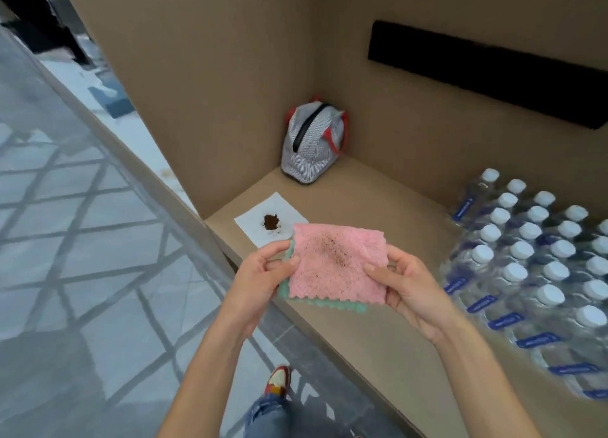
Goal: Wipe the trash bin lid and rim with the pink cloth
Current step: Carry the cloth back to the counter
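Note:
I hold a pink cloth (339,266) spread flat between both hands, above the front edge of a brown counter (378,214). The cloth has a green underside showing along its left and bottom edges, and dark brown specks are scattered across its pink face. My left hand (266,273) pinches its left edge. My right hand (404,283) pinches its right edge with the thumb on top. No trash bin, lid or rim shows in this view.
A white paper (260,220) with a small heap of brown powder (271,222) lies on the counter just beyond the cloth. A grey striped bag (312,144) with red handles stands in the corner. Several wrapped water bottles (533,260) fill the right side. Tiled floor lies at left.

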The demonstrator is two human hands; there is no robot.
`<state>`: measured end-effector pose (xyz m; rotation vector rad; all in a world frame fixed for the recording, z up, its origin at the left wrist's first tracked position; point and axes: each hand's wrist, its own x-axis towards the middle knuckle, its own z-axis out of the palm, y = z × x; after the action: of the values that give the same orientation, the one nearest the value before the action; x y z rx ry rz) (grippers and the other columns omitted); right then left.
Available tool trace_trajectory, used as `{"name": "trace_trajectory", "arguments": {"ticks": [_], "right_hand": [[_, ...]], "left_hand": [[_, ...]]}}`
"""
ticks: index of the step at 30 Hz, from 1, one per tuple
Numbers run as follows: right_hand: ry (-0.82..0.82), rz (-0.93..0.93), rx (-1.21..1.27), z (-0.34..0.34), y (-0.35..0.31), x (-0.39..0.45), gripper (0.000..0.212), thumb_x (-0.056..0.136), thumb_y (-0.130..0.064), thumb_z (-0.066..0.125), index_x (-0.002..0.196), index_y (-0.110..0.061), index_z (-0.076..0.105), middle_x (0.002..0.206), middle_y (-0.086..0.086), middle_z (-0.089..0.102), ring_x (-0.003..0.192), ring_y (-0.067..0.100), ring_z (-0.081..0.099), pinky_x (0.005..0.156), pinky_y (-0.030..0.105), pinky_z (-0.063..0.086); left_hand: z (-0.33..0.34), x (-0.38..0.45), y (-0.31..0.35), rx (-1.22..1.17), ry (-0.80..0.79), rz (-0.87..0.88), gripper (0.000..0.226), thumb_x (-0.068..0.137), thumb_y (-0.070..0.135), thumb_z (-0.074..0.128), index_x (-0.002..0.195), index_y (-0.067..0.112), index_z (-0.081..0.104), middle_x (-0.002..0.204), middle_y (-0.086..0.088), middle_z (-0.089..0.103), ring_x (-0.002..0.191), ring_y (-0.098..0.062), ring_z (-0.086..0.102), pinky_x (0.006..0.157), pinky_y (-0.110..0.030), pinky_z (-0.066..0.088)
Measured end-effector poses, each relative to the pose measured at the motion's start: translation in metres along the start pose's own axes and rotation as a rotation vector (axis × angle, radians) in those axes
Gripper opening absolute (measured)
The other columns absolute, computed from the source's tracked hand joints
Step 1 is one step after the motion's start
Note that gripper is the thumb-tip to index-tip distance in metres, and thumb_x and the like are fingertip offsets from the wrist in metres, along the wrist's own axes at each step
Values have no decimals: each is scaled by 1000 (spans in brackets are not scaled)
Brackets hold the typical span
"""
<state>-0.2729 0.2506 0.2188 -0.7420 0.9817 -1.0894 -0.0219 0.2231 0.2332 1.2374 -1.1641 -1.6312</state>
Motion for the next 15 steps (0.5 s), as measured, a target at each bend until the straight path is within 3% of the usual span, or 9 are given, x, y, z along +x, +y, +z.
{"name": "trace_trajectory", "arguments": {"ticks": [3,6,8,10,12,15], "right_hand": [[93,3,10,12,21,23,47,83,-17,78,129,-14,69,124,15,76,109,30,76,81,35,65],[148,28,48,26,38,40,58,72,-34,91,126,-23,72,126,12,75,111,29,75,81,35,65],[241,40,74,33,53,51,57,79,-29,86,132,-21,68,126,13,75,111,30,75,84,38,64],[376,75,-8,36,68,61,52,91,-18,74,141,-23,58,120,10,78,107,31,76,91,46,62],[497,139,-76,32,84,69,52,98,-11,66,145,-28,50,111,9,81,101,33,77,98,54,57],[605,187,-88,31,102,83,49,100,-7,63,144,-26,52,106,12,82,102,42,74,100,59,54]], "left_hand": [[-27,39,-3,172,-37,-30,28,97,21,64,119,36,71,79,3,78,85,-16,77,79,-29,58],[-48,69,-12,296,-70,-105,34,96,29,65,130,35,64,91,-8,78,96,-18,75,100,-40,52],[-59,88,-15,324,-128,-145,34,96,29,64,130,36,63,99,-8,79,101,-19,74,103,-42,51],[-65,108,-23,339,-136,-165,36,96,23,64,131,34,64,97,-5,80,100,-16,74,99,-35,53],[-67,127,-34,349,-138,-172,35,97,16,63,127,34,65,85,7,80,88,-4,75,82,-19,55],[-71,155,-58,385,-170,-195,39,98,9,60,126,35,62,72,24,74,75,10,69,66,-6,50]]}}
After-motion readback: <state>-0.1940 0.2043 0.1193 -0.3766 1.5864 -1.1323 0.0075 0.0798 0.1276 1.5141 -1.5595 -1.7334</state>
